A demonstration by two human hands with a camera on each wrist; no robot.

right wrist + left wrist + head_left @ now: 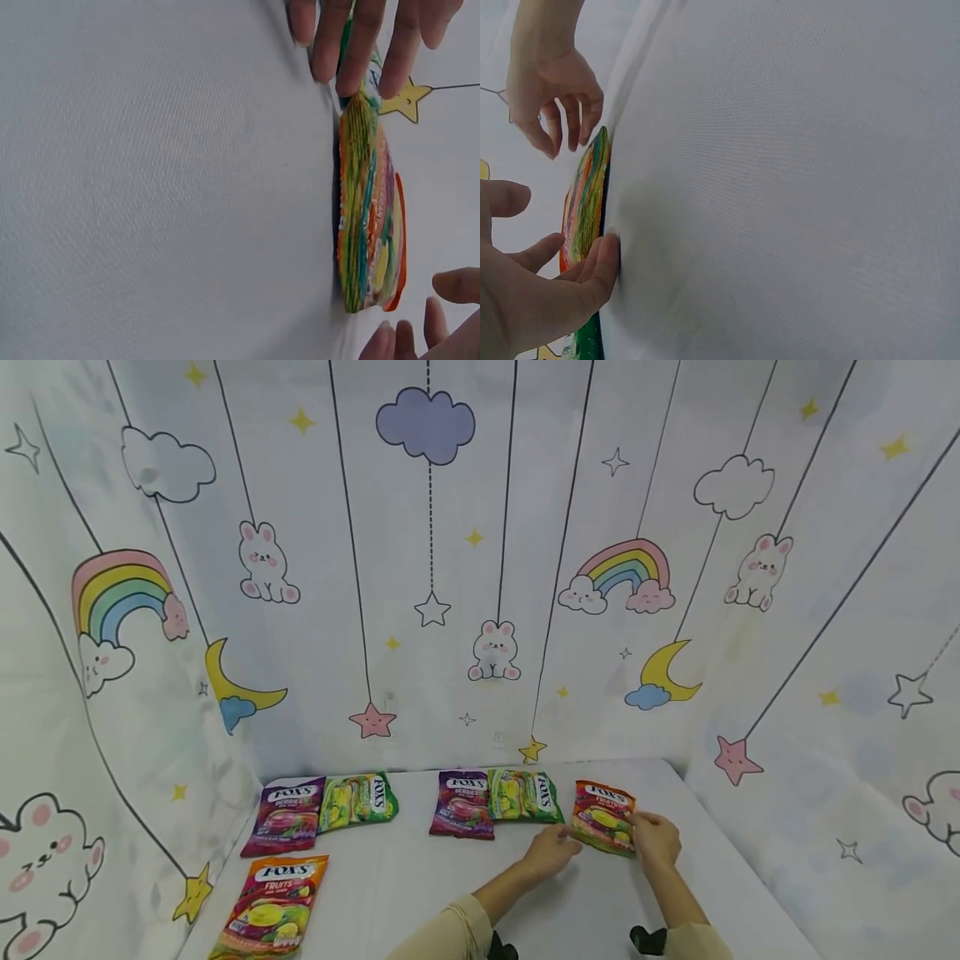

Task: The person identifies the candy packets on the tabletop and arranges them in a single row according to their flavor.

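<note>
An orange Fox's fruits candy bag (603,817) lies flat on the white table (420,893), at the right end of a row. My left hand (553,849) is by its lower left corner, fingers relaxed, with the fingertips (604,259) on the cloth beside the bag's edge (585,199). On the bag's right side is my right hand (655,839), its fingers loosely bent and holding nothing. In the right wrist view the bag (367,225) lies between the left hand's fingers (360,37) and the right fingertips (420,337). Neither hand grips it.
A purple berries bag (463,803) and a green bag (525,795) lie left of the orange one. Further left are another purple bag (287,814), a green bag (358,800) and an orange bag (272,906). Printed fabric walls (480,568) surround the table.
</note>
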